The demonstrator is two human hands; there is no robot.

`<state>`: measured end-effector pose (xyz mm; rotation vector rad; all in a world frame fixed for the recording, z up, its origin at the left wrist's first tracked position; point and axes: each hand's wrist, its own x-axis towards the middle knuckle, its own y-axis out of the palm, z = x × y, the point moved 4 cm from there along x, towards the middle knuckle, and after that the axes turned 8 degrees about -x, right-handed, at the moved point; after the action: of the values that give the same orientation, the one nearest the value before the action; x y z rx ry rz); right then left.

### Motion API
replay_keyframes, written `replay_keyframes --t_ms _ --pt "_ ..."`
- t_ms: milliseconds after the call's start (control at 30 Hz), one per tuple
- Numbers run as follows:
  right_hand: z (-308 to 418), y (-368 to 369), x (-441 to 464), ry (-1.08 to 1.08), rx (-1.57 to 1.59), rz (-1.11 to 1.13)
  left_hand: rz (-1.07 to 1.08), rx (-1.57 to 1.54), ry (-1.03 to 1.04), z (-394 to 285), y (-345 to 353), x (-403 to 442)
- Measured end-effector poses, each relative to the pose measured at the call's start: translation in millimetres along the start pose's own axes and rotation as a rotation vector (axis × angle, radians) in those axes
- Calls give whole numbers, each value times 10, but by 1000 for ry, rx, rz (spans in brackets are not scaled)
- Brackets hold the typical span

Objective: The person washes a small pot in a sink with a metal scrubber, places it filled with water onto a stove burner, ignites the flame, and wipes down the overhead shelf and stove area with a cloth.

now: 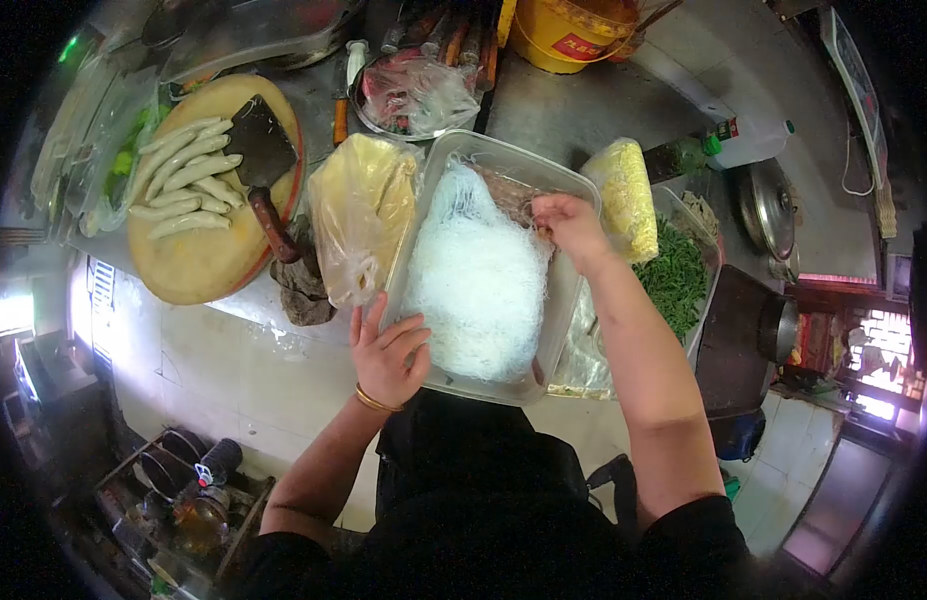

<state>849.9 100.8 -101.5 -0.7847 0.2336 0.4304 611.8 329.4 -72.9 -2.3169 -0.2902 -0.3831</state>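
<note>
A clear plastic tub (570, 345) stands in front of me at the counter's edge. It holds a heap of thin white noodles (478, 280) that look like rice vermicelli, with brownish stuff (508, 190) along the back and right side. My left hand (391, 352) rests against the tub's near left corner, fingers spread and holding nothing. My right hand (571, 228) reaches inside at the right, fingers bent together by the brownish stuff; what they pinch is hidden. Left of the tub lies a bag of yellowish food (361, 215).
A round chopping board (153, 262) carries a cleaver (263, 145) and several pale, long pieces. On the right are a yellow bagged pack (623, 195), chopped greens (675, 270) and bottles (748, 138). A yellow bucket (558, 40) stands at the back.
</note>
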Motion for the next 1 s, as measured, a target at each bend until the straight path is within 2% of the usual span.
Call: replay_keyframes --t_ms 33,133,233,333,433,533,633,833,933,1000 --pt "106 -34 -50 -69 -282 -37 -5 -2 3 2 -1 -1" --pt "405 56 -202 -82 -661 161 -24 -16 8 -1 -16 4" --pt "130 175 -164 1 -291 344 -40 -31 8 -9 -20 13" --pt "63 267 -278 125 178 341 -50 -28 5 1 -35 4" --pt "218 188 -399 75 -171 40 -53 -32 10 10 -31 1" --pt "701 77 -723 -325 -679 -339 -61 -32 11 1 -28 8" --pt "775 42 -884 -487 -625 -489 -66 -32 12 3 -32 3" --pt "320 66 -775 -6 508 -269 -70 -57 21 0 -54 -4" --pt "350 -124 -726 -27 685 -284 -85 -47 13 7 -47 -21" --pt "508 -203 -759 38 750 -210 -100 -45 13 13 -36 -14"
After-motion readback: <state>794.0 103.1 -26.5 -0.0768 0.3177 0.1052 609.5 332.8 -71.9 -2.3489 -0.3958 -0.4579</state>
